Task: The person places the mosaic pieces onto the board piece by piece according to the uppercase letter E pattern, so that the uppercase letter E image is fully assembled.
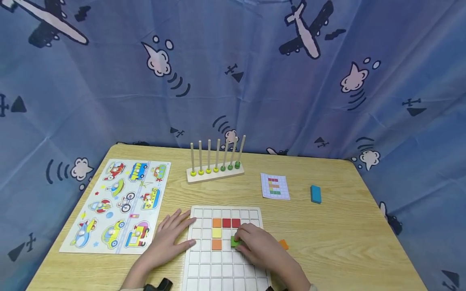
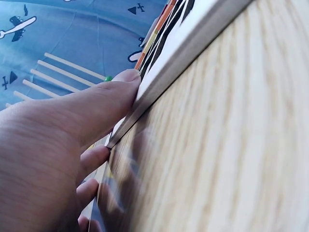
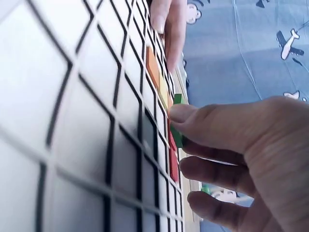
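Head high, wrists close-up
Head: forward-down over table [image 1: 346, 226]; wrist cams low, tilted, facing curtain [image 1: 218, 93]; all share grid board [image 1: 204, 257].

Grid board [image 1: 204, 270], puzzle [image 1: 115, 205], peg rack [image 1: 214, 175] on table [image 1: 335, 238] (pale wood)

Peg rack [image 1: 215, 174] behind grid [image 1: 216, 270]; puzzle [image 1: 119, 211] left; tile [image 1: 284, 244] right, apparently on table [image 1: 349, 242].

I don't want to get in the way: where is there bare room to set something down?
Most room: the right side of the table, right of the blue block and orange tile. A smaller patch lies between the peg rack and the picture card. Tight: the strip between puzzle board and grid board, where the left hand lies.
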### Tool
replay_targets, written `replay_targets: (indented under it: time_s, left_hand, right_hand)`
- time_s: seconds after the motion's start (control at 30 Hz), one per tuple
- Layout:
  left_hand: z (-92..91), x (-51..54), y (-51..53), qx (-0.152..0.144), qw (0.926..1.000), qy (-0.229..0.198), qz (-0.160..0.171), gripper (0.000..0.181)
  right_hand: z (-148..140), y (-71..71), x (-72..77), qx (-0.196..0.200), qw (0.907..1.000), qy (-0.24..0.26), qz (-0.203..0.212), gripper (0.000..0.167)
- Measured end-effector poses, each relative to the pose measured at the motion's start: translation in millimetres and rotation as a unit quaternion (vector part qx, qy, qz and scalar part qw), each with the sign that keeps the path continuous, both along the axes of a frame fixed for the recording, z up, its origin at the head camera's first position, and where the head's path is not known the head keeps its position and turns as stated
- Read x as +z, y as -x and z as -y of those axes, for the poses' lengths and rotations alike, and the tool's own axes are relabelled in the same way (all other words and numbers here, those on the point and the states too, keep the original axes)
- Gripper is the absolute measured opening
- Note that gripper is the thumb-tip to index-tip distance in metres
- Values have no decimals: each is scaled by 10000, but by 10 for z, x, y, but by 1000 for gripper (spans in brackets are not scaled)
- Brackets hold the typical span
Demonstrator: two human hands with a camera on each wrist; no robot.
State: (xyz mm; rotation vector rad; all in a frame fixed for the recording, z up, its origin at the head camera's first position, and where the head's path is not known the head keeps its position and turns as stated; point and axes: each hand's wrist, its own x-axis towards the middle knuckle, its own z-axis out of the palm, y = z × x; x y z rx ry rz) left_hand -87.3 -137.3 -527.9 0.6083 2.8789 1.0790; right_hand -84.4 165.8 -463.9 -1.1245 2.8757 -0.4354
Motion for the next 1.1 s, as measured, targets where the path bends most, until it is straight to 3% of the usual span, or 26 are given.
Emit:
replay_targets:
  time_s: [0.27,0.6,0.83,1.1]
  left_hand:
    - [-3,17,27,7,10000,18,-81,60]
    - [11,20,24,4,10000,5,23,61]
    - [8,19,10,8,10000,-31,49,60]
    - [-8,6,-2,29,9999,-45,95,60]
  right_hand:
    - [145,7,-64,380,9985,36,-395,13]
    - [200,13,-143,447,9976,180,-507,12]
    - [206,4,-171,343,9986,139,-377,12]
    - [204,-37,-52,62,9989,-462,54,22]
